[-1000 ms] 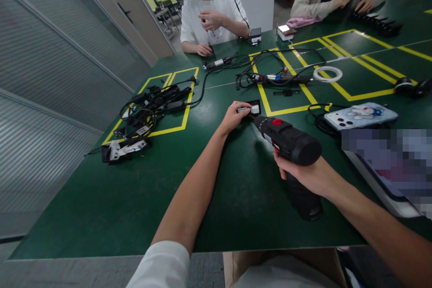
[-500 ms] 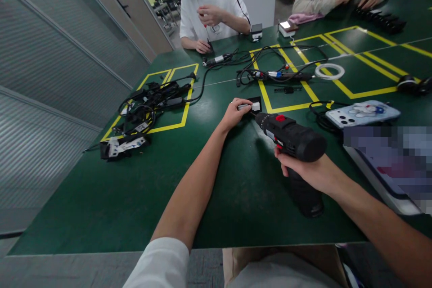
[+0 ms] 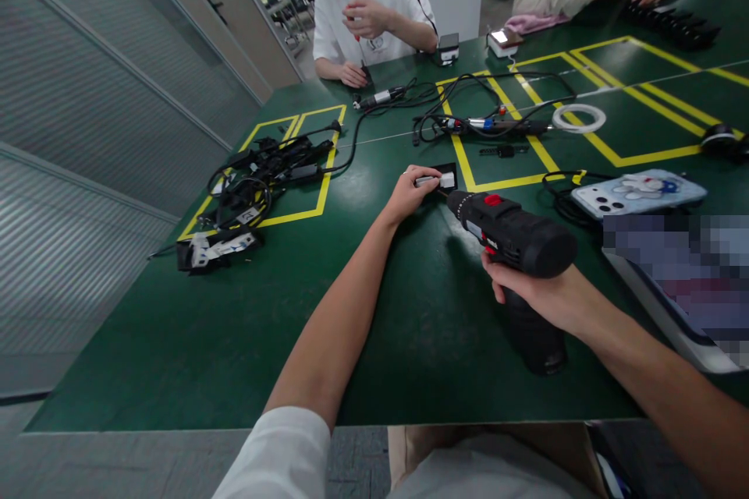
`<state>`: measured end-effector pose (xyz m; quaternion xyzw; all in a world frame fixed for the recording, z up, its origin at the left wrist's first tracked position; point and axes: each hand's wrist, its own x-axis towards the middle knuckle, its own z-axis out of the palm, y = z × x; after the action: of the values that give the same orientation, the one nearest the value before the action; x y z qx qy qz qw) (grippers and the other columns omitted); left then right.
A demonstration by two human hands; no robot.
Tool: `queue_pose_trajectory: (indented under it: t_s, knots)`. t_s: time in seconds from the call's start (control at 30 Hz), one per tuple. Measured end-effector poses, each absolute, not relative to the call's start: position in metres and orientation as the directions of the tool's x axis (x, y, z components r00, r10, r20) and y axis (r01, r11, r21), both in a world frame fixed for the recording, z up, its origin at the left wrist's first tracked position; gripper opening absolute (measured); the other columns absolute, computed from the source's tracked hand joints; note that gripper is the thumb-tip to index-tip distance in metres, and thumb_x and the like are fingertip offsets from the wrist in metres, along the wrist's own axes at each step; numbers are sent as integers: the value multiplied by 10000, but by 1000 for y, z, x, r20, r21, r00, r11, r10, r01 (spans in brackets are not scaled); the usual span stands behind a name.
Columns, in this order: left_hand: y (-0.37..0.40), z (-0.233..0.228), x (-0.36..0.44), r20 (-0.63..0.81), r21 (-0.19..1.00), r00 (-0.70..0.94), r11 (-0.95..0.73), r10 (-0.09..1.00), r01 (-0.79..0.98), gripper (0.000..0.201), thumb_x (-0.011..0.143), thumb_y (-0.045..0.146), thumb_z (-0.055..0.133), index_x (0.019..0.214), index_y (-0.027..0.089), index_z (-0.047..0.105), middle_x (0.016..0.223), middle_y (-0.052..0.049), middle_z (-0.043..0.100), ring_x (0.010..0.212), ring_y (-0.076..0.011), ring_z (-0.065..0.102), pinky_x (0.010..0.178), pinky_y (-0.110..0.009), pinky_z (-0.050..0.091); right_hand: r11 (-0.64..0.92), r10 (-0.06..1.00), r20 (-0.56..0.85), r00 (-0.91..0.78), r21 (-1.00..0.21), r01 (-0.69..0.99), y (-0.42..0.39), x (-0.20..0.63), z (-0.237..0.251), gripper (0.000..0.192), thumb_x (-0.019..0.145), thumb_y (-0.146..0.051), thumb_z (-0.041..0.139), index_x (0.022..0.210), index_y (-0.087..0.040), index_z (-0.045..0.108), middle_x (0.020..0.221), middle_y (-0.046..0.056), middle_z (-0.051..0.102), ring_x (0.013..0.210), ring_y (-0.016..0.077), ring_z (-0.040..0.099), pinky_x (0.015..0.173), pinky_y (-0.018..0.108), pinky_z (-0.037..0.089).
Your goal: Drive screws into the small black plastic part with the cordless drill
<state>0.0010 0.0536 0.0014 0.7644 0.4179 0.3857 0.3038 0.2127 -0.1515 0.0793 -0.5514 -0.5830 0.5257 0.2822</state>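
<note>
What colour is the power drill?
The drill is mostly black with some red parts, best seen in the head view.

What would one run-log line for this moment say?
left hand: at small white piece | right hand: gripping cordless drill | drill tip: near white piece | phone: right of drill

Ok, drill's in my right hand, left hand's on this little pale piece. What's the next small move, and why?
I'd probably check where the bit sits before squeezing the trigger. Your right hand grips the drill, angled toward the pale piece and close to your left hand; whether it touches isn't clear.
</note>
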Motion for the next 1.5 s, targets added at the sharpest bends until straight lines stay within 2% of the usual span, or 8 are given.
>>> queue_pose_trajectory:
  t_s: [0.7,1.5]
  knots:
    - [56,-3,-1,353,775,357,-484,865,406,241,856,335,606,1018,199,721,1038,-66,633,1030,-192,574,973,-348,433,-188,939,-275,-209,-915,358,-153,211,86,60,784,-244,587,813,-199,615,601,-5,642,615,170,624,624,293,467]
    - [54,1,1,328,795,344,-453,880,402,216,841,304,619,996,190,717,1051,-67,647,1040,-190,580,983,-348,428,-162,945,-247,-213,-922,351,-154,211,86,95,793,-284,594,755,-201,621,593,4,640,597,174,610,608,314,472]
